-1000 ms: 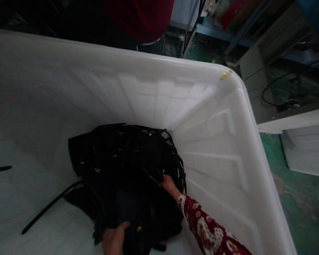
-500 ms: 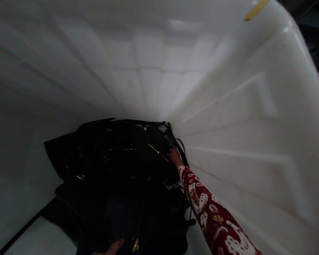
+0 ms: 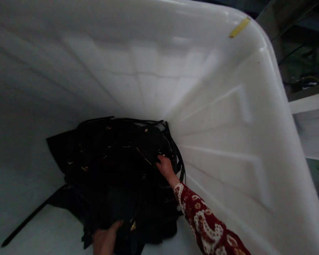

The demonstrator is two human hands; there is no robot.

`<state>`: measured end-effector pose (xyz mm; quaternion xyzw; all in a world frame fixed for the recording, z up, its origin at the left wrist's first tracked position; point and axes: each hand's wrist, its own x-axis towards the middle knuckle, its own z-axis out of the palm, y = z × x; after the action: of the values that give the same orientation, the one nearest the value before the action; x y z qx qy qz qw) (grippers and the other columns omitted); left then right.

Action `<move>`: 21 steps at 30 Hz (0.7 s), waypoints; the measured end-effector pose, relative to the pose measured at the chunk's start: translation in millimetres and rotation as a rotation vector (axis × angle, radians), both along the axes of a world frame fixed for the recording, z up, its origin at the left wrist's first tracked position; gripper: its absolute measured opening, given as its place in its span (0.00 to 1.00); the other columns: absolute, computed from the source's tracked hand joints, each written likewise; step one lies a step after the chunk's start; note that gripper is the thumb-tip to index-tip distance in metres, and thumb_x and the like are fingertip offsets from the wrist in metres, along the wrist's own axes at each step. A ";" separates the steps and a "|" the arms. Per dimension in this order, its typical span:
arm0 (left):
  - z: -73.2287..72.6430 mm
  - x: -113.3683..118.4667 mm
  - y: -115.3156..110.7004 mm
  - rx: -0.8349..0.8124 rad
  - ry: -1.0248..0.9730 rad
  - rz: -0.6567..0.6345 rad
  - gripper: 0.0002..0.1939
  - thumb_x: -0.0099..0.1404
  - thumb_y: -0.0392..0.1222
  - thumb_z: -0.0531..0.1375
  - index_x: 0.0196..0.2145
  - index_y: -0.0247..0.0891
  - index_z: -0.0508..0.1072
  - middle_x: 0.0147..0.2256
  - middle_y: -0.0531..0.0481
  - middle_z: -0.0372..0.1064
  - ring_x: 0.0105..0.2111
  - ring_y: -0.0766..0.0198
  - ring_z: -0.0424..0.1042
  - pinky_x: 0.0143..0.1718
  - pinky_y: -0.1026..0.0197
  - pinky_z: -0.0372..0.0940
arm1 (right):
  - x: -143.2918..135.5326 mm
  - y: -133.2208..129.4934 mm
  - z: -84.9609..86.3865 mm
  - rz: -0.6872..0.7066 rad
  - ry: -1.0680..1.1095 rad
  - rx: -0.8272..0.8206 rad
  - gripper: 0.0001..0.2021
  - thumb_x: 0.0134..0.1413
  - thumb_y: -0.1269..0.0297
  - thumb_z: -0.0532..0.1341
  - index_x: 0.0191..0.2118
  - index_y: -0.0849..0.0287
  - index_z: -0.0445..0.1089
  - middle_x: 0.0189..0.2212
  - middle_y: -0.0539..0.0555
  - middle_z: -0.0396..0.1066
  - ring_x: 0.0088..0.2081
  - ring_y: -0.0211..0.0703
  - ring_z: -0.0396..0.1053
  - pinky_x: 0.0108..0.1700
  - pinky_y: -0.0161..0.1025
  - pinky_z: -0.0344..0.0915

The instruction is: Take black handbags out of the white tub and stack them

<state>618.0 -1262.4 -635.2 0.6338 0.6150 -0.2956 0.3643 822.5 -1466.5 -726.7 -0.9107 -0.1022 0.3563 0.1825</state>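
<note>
A heap of black bags (image 3: 117, 191) with straps and gold-coloured zips and buckles lies at the bottom of a deep white plastic bin (image 3: 215, 117). My right hand (image 3: 164, 166), coming from a red patterned sleeve, is closed on a black bag near a gold zip at the heap's right side. At the near edge, my left hand (image 3: 105, 241) grips a dark bag, its thumb on top and the other fingers hidden beneath. Dim light makes it hard to tell one bag from another.
A long black strap (image 3: 29, 221) stretches over the bin floor at the left. Yellow tape (image 3: 239, 27) sticks to the bin's rim at the far right corner. Outside, to the right, is a pale panel-like surface (image 3: 315, 124) beside dark clutter.
My right hand has drawn back a little towards me and left, pulling at the bag. More of my left hand shows. The view has shifted, with more of the bin's rim in sight.
</note>
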 end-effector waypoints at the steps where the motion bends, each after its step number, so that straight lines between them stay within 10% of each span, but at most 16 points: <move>1: 3.7 3.4 -3.7 0.005 -0.022 0.049 0.14 0.42 0.49 0.62 0.20 0.33 0.71 0.25 0.40 0.73 0.32 0.48 0.72 0.32 0.53 0.67 | -13.5 9.1 13.8 0.051 0.014 0.041 0.12 0.56 0.67 0.50 0.45 0.58 0.63 0.41 0.55 0.70 0.43 0.41 0.67 0.42 0.32 0.60; 6: 13.8 5.2 -12.8 0.016 -0.086 0.141 0.11 0.43 0.43 0.60 0.22 0.31 0.71 0.23 0.41 0.71 0.26 0.52 0.71 0.26 0.55 0.66 | -95.3 61.1 69.5 0.268 0.116 0.149 0.13 0.53 0.72 0.50 0.43 0.54 0.64 0.30 0.53 0.72 0.34 0.43 0.70 0.34 0.34 0.61; 15: 4.4 2.7 -3.3 0.087 -0.085 0.066 0.08 0.44 0.44 0.60 0.18 0.35 0.69 0.24 0.41 0.71 0.33 0.49 0.71 0.33 0.53 0.65 | -127.1 100.4 79.4 0.292 0.117 0.133 0.17 0.55 0.72 0.49 0.48 0.50 0.65 0.46 0.59 0.63 0.44 0.47 0.66 0.41 0.40 0.64; 18: 43.8 7.0 -5.6 0.072 -0.074 0.039 0.09 0.42 0.42 0.60 0.13 0.36 0.68 0.19 0.41 0.68 0.27 0.48 0.70 0.30 0.51 0.63 | -125.8 95.0 115.4 0.201 0.142 0.173 0.17 0.53 0.74 0.49 0.42 0.51 0.69 0.41 0.56 0.67 0.42 0.44 0.67 0.41 0.37 0.64; 21: 116.7 1.6 -7.8 0.061 -0.137 0.061 0.09 0.43 0.40 0.59 0.10 0.37 0.67 0.15 0.43 0.65 0.22 0.49 0.69 0.27 0.51 0.62 | -131.7 84.9 181.2 0.171 0.148 0.250 0.22 0.48 0.79 0.48 0.42 0.51 0.71 0.39 0.55 0.71 0.42 0.43 0.69 0.43 0.36 0.65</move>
<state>619.6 -1270.3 -518.5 0.6443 0.6163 -0.2217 0.3948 690.8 -1381.6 -545.5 -0.8401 -0.2089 0.4213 0.2704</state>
